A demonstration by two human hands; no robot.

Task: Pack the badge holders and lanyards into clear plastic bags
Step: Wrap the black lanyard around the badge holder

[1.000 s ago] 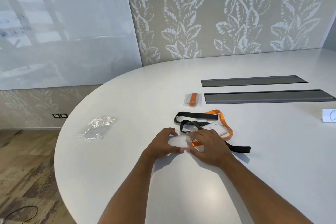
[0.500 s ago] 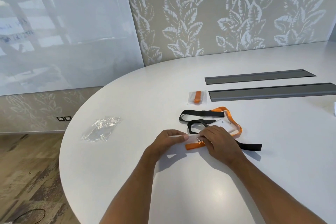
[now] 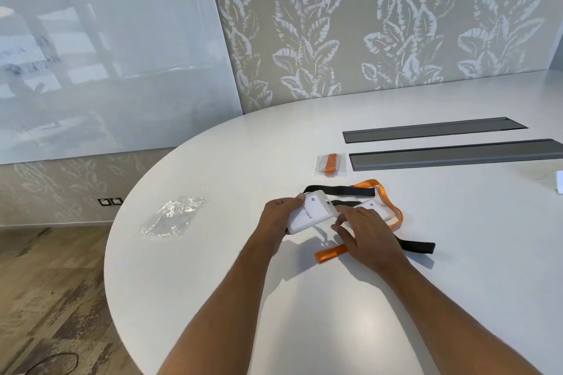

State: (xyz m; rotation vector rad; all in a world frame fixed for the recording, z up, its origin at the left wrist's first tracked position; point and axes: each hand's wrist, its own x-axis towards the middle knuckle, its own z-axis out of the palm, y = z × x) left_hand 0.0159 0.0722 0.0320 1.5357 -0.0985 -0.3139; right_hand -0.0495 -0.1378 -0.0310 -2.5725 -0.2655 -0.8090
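Note:
My left hand [image 3: 275,218] grips a white badge holder [image 3: 311,215] with printed text, tilted up off the white table [image 3: 213,283]. My right hand [image 3: 364,233] lies just right of it, fingers at the holder's clip end; whether they pinch anything is hidden. A second badge holder [image 3: 375,210] lies behind my right hand. An orange lanyard [image 3: 380,192] loops around it, its end [image 3: 330,253] sticking out under my palm. A black lanyard [image 3: 339,190] runs behind and out to the right. A pile of clear plastic bags [image 3: 172,216] lies at the left.
A packed clear bag with a folded orange lanyard [image 3: 330,164] lies farther back. Two dark grey cable hatches [image 3: 432,130] are set into the tabletop at the right. A white card [image 3: 559,181] sits at the right edge. The table's curved edge drops to wooden floor at the left.
My left hand has lifted the white badge holder off the table and tilted it up. My right hand has slid slightly right, uncovering the orange lanyard's end.

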